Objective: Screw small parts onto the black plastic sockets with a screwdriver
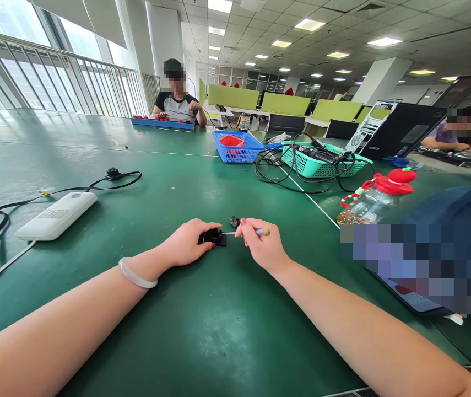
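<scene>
On the near side of the black part point(212, 237), and to its left, a pale bracelet point(135, 274) rings the left wrist. Beyond the bracelet, the left grip point(188, 241) pinches the black part between thumb and finger, on the green surface point(222, 331); its left end is hidden by the hand. To the right of the black part, the right grip point(263, 242) is curled around the handle of a slim tool point(229, 234), perhaps a screwdriver. The key relation seems to be alignment: the tool's shaft lies nearly level, running leftward to the black part's right end, roughly along what looks like the part's long axis. The left grip is on the part itself and so nearer; the right one reaches it only through the shaft. Whether the tip is seated in the part or merely against it cannot be told. Just beyond the black part and to its right lies a small dark piece point(234, 221), close to the right fingertips. Farther beyond the black part, slightly right, stands a blue basket point(239, 156).
</scene>
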`<state>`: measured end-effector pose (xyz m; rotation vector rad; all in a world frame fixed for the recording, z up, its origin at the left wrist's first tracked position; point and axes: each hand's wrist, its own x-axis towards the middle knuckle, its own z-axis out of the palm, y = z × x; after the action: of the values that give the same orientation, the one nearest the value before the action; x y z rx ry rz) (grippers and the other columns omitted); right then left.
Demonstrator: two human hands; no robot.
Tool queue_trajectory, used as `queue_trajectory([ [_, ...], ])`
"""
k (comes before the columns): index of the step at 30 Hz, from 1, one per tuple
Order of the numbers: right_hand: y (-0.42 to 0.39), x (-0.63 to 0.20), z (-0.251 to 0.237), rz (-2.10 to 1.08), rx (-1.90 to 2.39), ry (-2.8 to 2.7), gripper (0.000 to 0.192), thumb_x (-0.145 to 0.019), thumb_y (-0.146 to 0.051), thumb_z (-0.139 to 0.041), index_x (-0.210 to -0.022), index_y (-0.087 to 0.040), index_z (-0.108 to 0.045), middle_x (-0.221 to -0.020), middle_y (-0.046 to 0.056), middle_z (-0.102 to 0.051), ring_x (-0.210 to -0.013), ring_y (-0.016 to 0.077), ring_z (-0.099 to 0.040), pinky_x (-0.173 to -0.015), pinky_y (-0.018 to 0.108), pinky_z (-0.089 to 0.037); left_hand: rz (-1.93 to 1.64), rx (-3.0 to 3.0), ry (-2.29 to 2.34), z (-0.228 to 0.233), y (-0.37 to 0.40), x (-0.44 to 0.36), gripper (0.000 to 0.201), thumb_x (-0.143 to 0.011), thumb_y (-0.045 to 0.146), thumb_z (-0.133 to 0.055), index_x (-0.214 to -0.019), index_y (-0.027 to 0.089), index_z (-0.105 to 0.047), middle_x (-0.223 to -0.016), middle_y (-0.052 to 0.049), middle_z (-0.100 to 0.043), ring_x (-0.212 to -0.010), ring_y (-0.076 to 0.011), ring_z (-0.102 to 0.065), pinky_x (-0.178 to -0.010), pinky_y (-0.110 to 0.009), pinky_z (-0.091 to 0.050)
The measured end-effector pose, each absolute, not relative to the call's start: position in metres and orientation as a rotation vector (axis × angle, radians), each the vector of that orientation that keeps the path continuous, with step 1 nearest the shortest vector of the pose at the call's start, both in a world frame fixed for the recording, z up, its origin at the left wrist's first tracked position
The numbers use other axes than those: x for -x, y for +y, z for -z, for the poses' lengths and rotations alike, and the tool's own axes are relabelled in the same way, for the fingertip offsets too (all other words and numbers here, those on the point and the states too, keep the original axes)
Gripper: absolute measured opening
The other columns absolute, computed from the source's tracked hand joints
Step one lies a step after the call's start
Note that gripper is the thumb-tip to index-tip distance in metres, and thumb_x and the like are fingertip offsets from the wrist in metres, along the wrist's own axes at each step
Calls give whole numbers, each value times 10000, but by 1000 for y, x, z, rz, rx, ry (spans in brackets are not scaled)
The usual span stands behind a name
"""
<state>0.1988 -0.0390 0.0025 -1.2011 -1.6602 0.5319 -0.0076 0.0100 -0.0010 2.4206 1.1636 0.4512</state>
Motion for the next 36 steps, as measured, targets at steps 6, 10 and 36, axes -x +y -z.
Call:
queue_trajectory([
  [6, -36, -201, -1, -767, 1234, -1449, 462, -902, -498, -441, -578, -200, -581, -445, -28, -432, -431, 121, -443, -463, 253, -369, -419, -2396, 1218, 1, 11, 8, 559, -794, 369, -627, -1336, 277, -529, -1125, -89, -662, -1063, -256, -599, -979, -412, -471],
  [10, -38, -199, -1, -687, 1245, -1509, 446, -903, -474, -450, -580, -198, -585, -452, -30, -436, -432, 116, -454, -472, 252, -367, -397, -2387, 1258, 0, 13, 8, 587, -771, 381, -671, -1334, 291, -533, -1111, -84, -660, -1044, -253, -606, -966, -396, -476],
  [36, -41, -202, -4, -706, 1102, -1552, 495, -919, -529, -412, -603, -200, -604, -494, -19, -457, -500, 130, -481, -538, 264, -400, -444, -2416, 1122, 1, 14, 9, 553, -771, 427, -648, -1296, 273, -569, -1194, -60, -676, -1108, -260, -589, -998, -406, -469],
])
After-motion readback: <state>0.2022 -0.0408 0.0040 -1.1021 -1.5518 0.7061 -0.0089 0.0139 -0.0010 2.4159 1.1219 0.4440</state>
